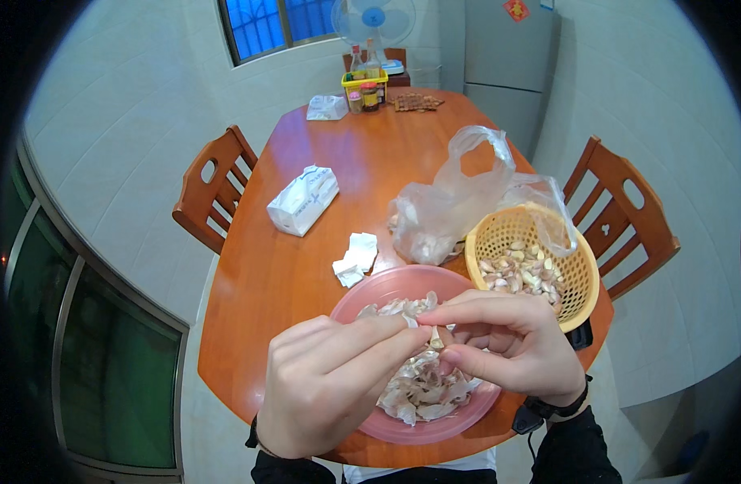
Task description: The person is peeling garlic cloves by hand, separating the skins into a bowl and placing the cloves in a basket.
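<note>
Between my fingertips is a small piece of garlic [436,340], its pale end showing. My left hand [334,375] pinches it from the left, with the fingertips partly hidden. From the right, my right hand [509,339] grips it between thumb and fingers. Both hands are over a pink plastic basin [434,432]. Papery garlic skins [428,390] lie heaped in the basin. Just beyond my right hand, a yellow perforated plastic basket [579,296] holds many garlic cloves [521,269].
Behind the basin, a translucent plastic bag [431,212] touches the basket. Crumpled tissue [355,260] and a tissue pack [304,199] lie to the left on the wooden table [358,157]. Wooden chairs [216,187] flank it. A yellow condiment basket [365,80] stands at the far end.
</note>
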A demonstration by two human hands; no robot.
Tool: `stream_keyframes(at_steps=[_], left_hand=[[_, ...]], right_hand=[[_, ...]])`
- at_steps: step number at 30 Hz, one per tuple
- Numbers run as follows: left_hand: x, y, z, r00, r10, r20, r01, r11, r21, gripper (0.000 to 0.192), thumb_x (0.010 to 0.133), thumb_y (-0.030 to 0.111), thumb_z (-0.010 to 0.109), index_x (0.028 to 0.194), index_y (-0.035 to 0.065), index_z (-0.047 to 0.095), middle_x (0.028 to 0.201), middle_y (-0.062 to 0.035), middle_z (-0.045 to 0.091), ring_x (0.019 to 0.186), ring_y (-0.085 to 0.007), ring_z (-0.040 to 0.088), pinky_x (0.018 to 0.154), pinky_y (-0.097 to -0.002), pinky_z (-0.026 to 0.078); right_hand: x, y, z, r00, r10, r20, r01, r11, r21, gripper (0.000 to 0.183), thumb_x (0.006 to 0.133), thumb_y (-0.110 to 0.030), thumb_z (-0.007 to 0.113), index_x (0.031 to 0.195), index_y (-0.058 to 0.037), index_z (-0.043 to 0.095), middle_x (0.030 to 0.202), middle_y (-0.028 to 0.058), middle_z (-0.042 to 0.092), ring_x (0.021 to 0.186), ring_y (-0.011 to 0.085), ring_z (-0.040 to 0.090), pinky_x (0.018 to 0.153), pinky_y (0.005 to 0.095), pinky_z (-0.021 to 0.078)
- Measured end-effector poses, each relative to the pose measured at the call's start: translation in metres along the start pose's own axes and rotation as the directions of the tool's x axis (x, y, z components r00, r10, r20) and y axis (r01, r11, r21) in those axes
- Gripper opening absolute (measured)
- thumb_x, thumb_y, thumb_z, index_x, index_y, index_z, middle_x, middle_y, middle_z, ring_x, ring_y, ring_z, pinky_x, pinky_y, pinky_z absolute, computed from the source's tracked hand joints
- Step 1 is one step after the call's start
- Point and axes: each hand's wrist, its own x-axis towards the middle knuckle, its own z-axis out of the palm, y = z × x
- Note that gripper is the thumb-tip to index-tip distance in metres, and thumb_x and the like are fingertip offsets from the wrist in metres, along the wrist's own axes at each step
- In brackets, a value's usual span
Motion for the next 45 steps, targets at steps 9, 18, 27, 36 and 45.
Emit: stream_keyframes(at_steps=[9,18,27,36,45], left_hand=[[-0.002,0.002,0.000,1.000,-0.005,0.004,0.005,1.000,0.013,0.025,0.059,0.004,0.061,0.084,0.0065,0.064,0.079,-0.0020,0.061,0.056,-0.0144,0.056,0.050,-0.0249,0.043],[-0.004,0.002,0.000,0.999,-0.014,0.036,0.014,1.000,-0.001,0.024,0.061,0.005,0.066,0.085,0.0056,0.064,0.079,-0.0028,0.061,0.054,-0.0152,0.055,0.049,-0.0242,0.044],[-0.003,0.001,0.005,1.000,-0.013,-0.017,0.012,0.999,-0.045,0.025,0.061,0.003,0.067,0.085,0.0051,0.063,0.077,-0.0046,0.061,0.054,-0.0166,0.055,0.047,-0.0250,0.044],[-0.002,0.001,0.010,0.996,0.000,-0.084,-0.001,1.000,-0.018,0.026,0.056,-0.001,0.067,0.080,0.0055,0.062,0.074,-0.0040,0.060,0.054,-0.0162,0.057,0.048,-0.0245,0.045],[0.000,0.002,0.013,0.990,0.008,-0.144,-0.005,1.000,0.019,0.023,0.056,-0.001,0.066,0.078,0.0044,0.060,0.070,-0.0039,0.059,0.056,-0.0166,0.058,0.046,-0.0241,0.044]], right_hand=[[-0.001,0.005,0.004,1.000,-0.014,-0.013,0.015,1.000,0.025,0.030,0.079,-0.003,0.059,0.108,0.0009,0.053,0.097,0.0067,0.059,0.085,0.0107,0.058,0.073,0.0219,0.0486],[-0.002,0.005,0.004,0.998,-0.053,-0.024,0.052,0.997,-0.062,0.029,0.079,-0.003,0.059,0.106,0.0017,0.054,0.099,0.0084,0.059,0.085,0.0105,0.058,0.070,0.0224,0.0500],[-0.001,0.005,0.005,0.994,-0.101,-0.049,0.096,0.992,-0.082,0.028,0.079,-0.004,0.060,0.106,0.0006,0.054,0.102,0.0085,0.058,0.084,0.0098,0.058,0.068,0.0223,0.0509],[-0.002,0.003,0.010,0.997,0.014,-0.076,-0.013,1.000,0.015,0.032,0.074,0.008,0.060,0.105,0.0053,0.053,0.102,0.0147,0.056,0.086,0.0160,0.060,0.071,0.0241,0.0525],[-0.001,0.005,0.010,0.993,-0.089,-0.071,0.086,0.995,-0.045,0.028,0.079,-0.004,0.060,0.106,0.0009,0.054,0.093,0.0065,0.057,0.080,0.0089,0.057,0.068,0.0216,0.0491]])
